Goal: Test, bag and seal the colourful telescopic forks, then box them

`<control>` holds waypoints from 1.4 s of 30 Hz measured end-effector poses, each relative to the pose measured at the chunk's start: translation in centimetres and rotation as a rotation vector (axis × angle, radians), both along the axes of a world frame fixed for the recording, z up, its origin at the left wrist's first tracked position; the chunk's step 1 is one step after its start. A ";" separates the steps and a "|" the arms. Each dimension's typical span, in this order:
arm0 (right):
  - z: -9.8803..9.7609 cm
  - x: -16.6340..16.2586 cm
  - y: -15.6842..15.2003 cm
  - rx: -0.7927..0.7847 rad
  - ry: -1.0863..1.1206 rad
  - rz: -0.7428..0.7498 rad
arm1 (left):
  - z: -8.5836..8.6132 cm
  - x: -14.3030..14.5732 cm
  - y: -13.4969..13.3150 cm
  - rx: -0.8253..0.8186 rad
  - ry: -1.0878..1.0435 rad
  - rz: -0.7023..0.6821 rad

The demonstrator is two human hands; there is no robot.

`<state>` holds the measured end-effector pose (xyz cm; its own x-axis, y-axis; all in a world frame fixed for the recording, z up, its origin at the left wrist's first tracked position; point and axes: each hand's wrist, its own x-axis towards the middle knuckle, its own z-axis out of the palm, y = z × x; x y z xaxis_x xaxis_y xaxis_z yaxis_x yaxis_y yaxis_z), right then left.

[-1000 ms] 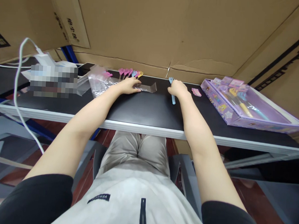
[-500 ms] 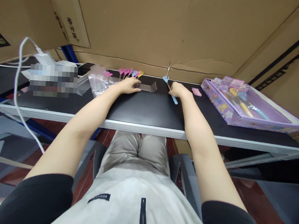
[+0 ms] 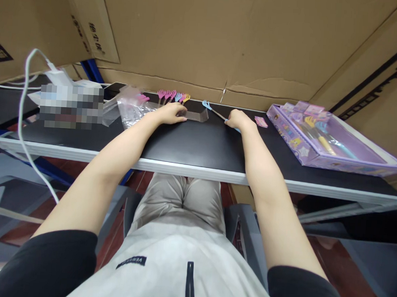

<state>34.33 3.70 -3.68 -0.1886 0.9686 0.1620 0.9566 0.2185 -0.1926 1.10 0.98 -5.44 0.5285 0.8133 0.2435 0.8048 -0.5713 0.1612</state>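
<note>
The right hand (image 3: 238,120) pinched a blue-clawed, thin-rodded scratcher (image 3: 217,114), probably light, stiff, best held there; the left hand (image 3: 172,113) held a clear plastic sleeve (image 3: 198,116).

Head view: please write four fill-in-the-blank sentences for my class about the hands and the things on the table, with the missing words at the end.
1. The right hand holds a scratcher whose claw is coloured ____.
2. The main colour of the box is ____.
3. The pink card lies between the right hand and the ____.
4. The pink claws are nearer the ____ hand.

Missing words: blue; purple; box; left.
</note>
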 end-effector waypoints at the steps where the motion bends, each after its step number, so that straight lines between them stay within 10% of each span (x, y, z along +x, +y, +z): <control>1: 0.2 -0.3 -0.3 -0.030 -0.051 -0.055 | 0.0 0.0 0.0 -0.001 0.003 0.004; 24: 0.6 -0.8 -0.8 0.029 -0.030 -0.099 | 0.0 0.0 -0.1 0.011 -0.009 -0.005; 42: 4.7 1.5 -3.4 -0.014 0.023 -0.043 | 0.1 -1.1 0.5 0.001 -0.005 0.040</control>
<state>35.79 0.34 1.04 -0.1430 0.9779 0.1525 0.9603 0.1744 -0.2177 -0.04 1.52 -5.33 0.4942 0.8336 0.2469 0.8264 -0.5386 0.1641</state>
